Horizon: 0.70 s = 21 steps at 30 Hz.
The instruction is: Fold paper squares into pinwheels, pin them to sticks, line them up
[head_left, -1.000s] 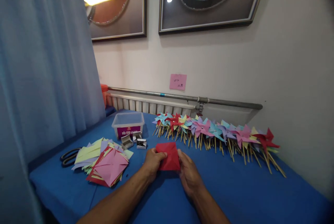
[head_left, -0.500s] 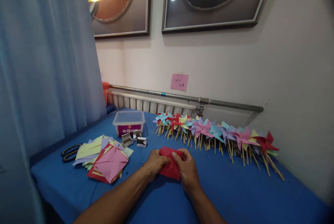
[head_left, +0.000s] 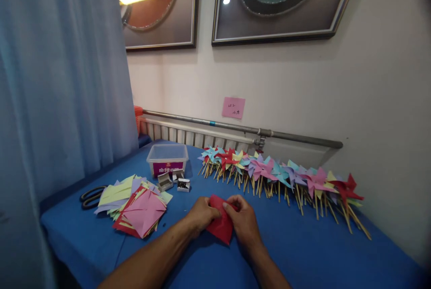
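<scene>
Paper square (head_left: pixel 221 229), red, is being gripped by left hand (head_left: pixel 202 212) and right hand (head_left: pixel 244 220), apparently bending one corner inward; the next move is probably needing a steady pinch.

A person's bare left hand (head_left: pixel 199 214) and bare right hand (head_left: pixel 245 223), slim bare wrists (head_left: pixel 191 227), left forearm (head_left: pixel 151 254) and right forearm (head_left: pixel 270 265) uncovered as far as they show, tapered, broadest at the near edge
</scene>
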Motion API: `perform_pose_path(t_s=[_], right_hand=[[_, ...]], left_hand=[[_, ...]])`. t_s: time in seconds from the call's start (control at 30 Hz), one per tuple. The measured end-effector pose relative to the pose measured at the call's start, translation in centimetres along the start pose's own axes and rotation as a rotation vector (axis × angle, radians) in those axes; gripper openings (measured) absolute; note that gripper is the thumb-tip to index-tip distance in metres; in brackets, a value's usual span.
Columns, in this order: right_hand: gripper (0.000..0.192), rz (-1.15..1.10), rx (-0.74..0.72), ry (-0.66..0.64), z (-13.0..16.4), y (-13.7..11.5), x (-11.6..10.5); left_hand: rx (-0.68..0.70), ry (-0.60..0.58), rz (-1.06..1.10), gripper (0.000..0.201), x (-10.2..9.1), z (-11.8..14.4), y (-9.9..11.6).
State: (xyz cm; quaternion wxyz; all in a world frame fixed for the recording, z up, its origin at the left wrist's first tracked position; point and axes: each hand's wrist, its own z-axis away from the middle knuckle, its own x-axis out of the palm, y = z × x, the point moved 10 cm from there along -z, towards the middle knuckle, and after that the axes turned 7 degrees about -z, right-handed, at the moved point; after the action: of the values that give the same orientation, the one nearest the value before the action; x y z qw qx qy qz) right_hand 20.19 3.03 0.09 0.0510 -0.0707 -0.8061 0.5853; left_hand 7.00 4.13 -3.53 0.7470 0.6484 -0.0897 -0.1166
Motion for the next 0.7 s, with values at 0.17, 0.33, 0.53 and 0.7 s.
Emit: perform_pose_path(t_s=[0.17, 0.33, 0.53, 0.7], right_hand=[[0.028, 0.151, -0.153, -0.060, 0.7, -2.7, 0.3], [0.044, -0.258, 0.076, 0.023, -0.1, 0.4, -1.0], [0.057, -0.601, 0.286, 0.079, 0.9, 3.6, 0.0], [0.056, -0.625, 0.366, 0.018, 2.1, 4.4, 1.9]], left_hand=[[0.003, 0.024, 0.026, 0.010, -0.5, 0.0, 0.2], [0.033, -0.096, 0.106, 0.014, -0.1, 0.5, 0.9], [0.056, -0.098, 0.137, 0.012, -0.4, 0.4, 1.3], [0.059, -0.086, 0.131, 0.009, -0.7, 0.1, 1.1]])
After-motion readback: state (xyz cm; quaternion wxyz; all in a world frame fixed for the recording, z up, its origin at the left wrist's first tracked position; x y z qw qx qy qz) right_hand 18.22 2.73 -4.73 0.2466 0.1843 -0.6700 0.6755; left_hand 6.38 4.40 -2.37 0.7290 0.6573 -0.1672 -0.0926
